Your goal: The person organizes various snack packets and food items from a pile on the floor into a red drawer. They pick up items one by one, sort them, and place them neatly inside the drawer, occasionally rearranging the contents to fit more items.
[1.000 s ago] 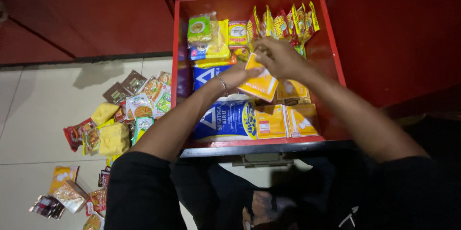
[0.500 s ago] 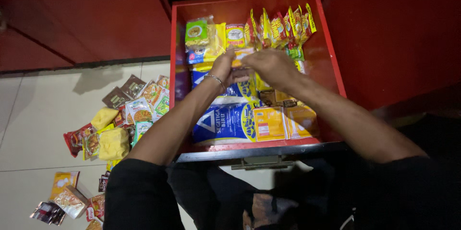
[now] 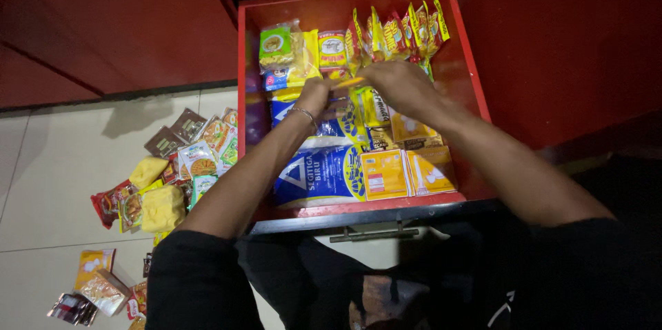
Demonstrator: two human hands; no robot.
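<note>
Both hands reach into an open red drawer [image 3: 252, 61] packed with food packets. My left hand [image 3: 314, 92] and my right hand [image 3: 400, 85] together pinch a thin yellow packet [image 3: 347, 83] held edge-up in the middle of the drawer. Behind them stands a row of upright red-and-yellow sachets [image 3: 400, 30] and a green packet [image 3: 276, 44]. In front lie blue-and-white flour bags [image 3: 321, 175] and flat yellow boxes [image 3: 407, 171]. A thin bracelet circles my left wrist.
On the tiled floor [image 3: 62, 157] left of the drawer lies a heap of loose snack packets [image 3: 179, 164], with more packets [image 3: 96, 292] nearer me. Red cabinet fronts [image 3: 117, 20] flank the drawer. A metal handle [image 3: 372, 235] sticks out below its front edge.
Both hands have moved from the drawer's middle toward its back. The yellow packet, earlier held flat over the flour bags, now stands edge-up between my fingers near the upright sachets.
</note>
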